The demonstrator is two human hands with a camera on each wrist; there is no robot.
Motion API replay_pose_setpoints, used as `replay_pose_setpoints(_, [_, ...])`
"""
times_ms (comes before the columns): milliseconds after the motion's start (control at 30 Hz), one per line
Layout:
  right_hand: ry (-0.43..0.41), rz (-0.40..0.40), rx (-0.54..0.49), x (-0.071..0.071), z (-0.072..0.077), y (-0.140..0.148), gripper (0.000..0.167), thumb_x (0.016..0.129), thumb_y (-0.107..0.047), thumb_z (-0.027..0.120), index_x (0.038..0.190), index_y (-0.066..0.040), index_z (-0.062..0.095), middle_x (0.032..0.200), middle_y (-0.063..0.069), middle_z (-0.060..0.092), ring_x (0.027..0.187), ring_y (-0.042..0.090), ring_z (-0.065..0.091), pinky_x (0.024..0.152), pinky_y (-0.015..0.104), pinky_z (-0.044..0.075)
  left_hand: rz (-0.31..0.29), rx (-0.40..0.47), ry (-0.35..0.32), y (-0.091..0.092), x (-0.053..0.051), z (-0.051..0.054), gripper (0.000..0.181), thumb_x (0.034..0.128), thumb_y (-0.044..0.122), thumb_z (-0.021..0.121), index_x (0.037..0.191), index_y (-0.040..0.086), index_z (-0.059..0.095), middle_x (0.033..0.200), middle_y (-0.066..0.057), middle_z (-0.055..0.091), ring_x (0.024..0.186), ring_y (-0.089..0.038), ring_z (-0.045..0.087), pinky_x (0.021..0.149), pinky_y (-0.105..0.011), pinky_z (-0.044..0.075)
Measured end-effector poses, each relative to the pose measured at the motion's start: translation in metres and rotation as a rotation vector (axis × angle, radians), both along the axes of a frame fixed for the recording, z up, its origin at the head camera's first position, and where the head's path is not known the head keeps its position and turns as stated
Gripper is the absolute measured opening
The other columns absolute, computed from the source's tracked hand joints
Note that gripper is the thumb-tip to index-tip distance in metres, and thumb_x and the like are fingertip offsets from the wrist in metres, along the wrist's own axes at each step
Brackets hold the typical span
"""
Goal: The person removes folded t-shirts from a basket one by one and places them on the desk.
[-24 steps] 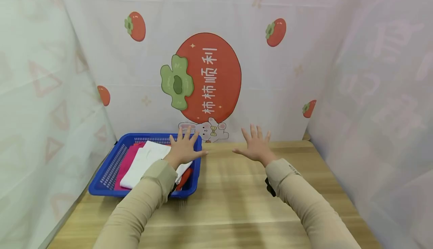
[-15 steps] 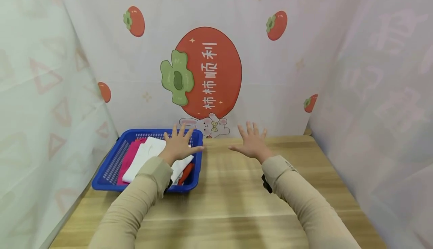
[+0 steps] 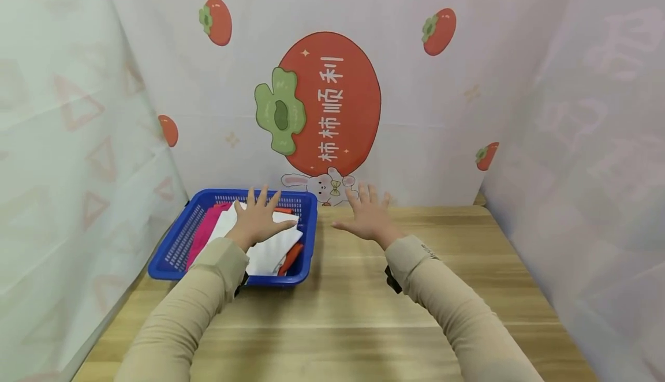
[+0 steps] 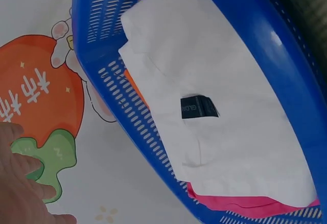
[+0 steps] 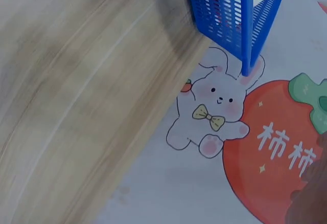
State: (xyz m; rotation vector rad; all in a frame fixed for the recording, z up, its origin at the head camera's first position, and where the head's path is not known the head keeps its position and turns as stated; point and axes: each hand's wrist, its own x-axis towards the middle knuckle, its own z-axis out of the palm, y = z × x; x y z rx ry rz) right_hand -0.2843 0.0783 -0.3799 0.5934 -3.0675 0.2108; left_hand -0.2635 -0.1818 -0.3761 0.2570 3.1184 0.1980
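With left hand and right hand splayed and gripping nothing, holds both aloft, left seemingly above the blue basket of folded white cloth at lower left of the head view, and could rumple it by catching only one layer.

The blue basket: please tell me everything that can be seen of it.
The blue basket looks plastic and rectangular, with slotted walls and a smooth rim. It stands upright on the table, far left, before the printed backdrop, holding white cloth, pink cloth and orange cloth. The left hand overlaps it in the head view; no contact shows.
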Motion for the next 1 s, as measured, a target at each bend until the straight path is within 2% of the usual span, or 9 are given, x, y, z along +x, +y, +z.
replay_pose_setpoints(200, [-0.013,0.039,-0.015,0.004,-0.002,-0.029,0.091,0.069,-0.073,0.037,0.140,-0.020,0.015,0.143,0.013,0.002,0.127,0.035,-0.003,0.089,0.063,-0.006,0.023,-0.030,0.004,-0.019,0.003,-0.001,0.091,0.0718,0.071,0.035,0.139,0.012,0.018,0.141,-0.020,0.004,0.123,-0.045,-0.004,0.085,-0.068,-0.001])
replay_pose_setpoints(400, [-0.003,0.073,0.030,0.008,-0.009,-0.056,0.092,0.068,-0.074,0.037,0.140,-0.020,0.015,0.142,0.013,0.008,0.127,0.035,0.002,0.090,0.064,0.000,0.066,-0.041,-0.030,-0.039,0.009,-0.002,0.091,0.0721,0.072,0.033,0.139,0.012,0.016,0.141,-0.021,0.000,0.122,-0.046,-0.006,0.084,-0.067,-0.006])
replay_pose_setpoints(700, [-0.085,0.118,0.019,0.014,-0.016,-0.089,0.093,0.068,-0.077,0.031,0.140,-0.023,0.009,0.143,0.013,0.002,0.127,0.035,0.000,0.090,0.063,0.002,0.118,-0.044,-0.041,-0.068,0.015,-0.005,0.093,0.0722,0.070,0.037,0.139,0.010,0.015,0.140,-0.024,0.001,0.122,-0.047,-0.004,0.083,-0.068,-0.005])
replay_pose_setpoints(833, [-0.109,0.128,0.006,0.013,-0.022,-0.098,0.092,0.069,-0.076,0.030,0.140,-0.022,0.009,0.143,0.014,0.003,0.127,0.035,0.000,0.091,0.062,0.001,0.131,-0.038,-0.049,-0.078,0.015,-0.009,0.094,0.0717,0.070,0.038,0.139,0.009,0.015,0.139,-0.026,0.000,0.121,-0.048,-0.005,0.083,-0.068,-0.005])
replay_pose_setpoints(1000, [-0.184,0.127,-0.043,0.014,-0.029,-0.107,0.090,0.072,-0.073,0.033,0.140,-0.020,0.008,0.143,0.014,0.005,0.127,0.034,0.001,0.091,0.061,-0.002,0.140,-0.032,-0.048,-0.091,0.011,-0.013,0.094,0.0712,0.071,0.038,0.138,0.008,0.017,0.138,-0.027,0.001,0.120,-0.050,-0.003,0.083,-0.068,-0.005])
